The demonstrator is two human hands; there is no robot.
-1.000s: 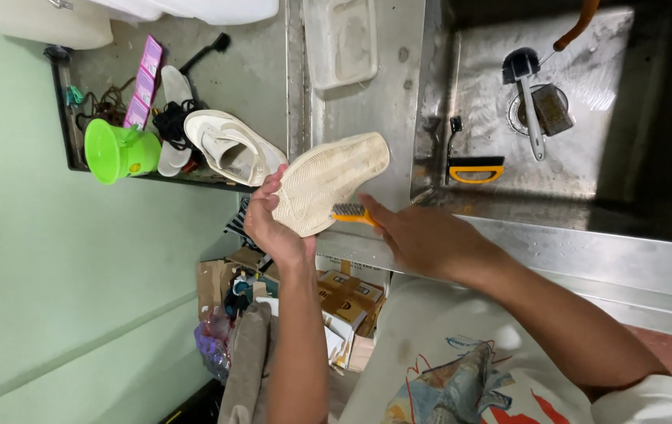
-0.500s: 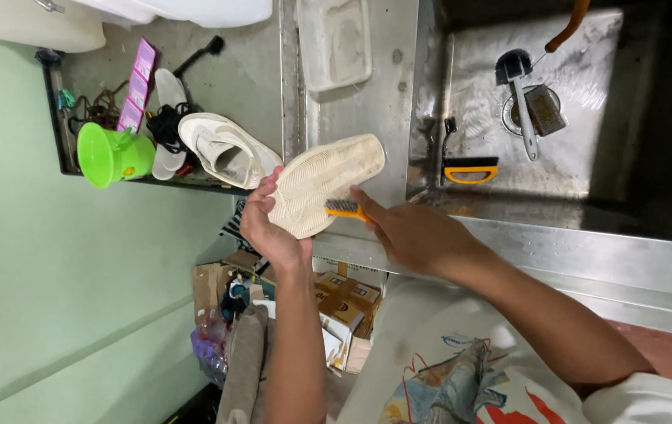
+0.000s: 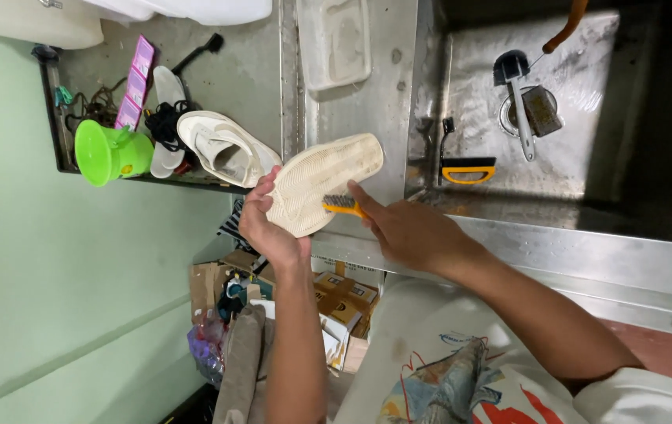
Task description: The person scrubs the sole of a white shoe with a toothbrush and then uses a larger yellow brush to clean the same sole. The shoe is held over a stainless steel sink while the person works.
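My left hand (image 3: 270,224) grips a cream shoe (image 3: 322,180) by one end, sole turned up toward me, over the steel counter beside the sink. My right hand (image 3: 408,230) holds a small orange-handled brush (image 3: 343,205), its dark bristles pressed on the sole near my left hand. Most of the brush handle is hidden inside my fingers.
A second cream shoe (image 3: 224,147), a green cup (image 3: 108,152), white sandals and pink packets lie on the tray at the left. The steel sink (image 3: 587,149) holds a black-headed brush (image 3: 513,90), a yellow scraper (image 3: 468,168) and a sponge. A pale soap tray (image 3: 334,41) sits on the counter. Cardboard boxes (image 3: 344,298) stand below.
The brush has slid a little along the sole, toward my left hand. The shoe stays held in the same place.
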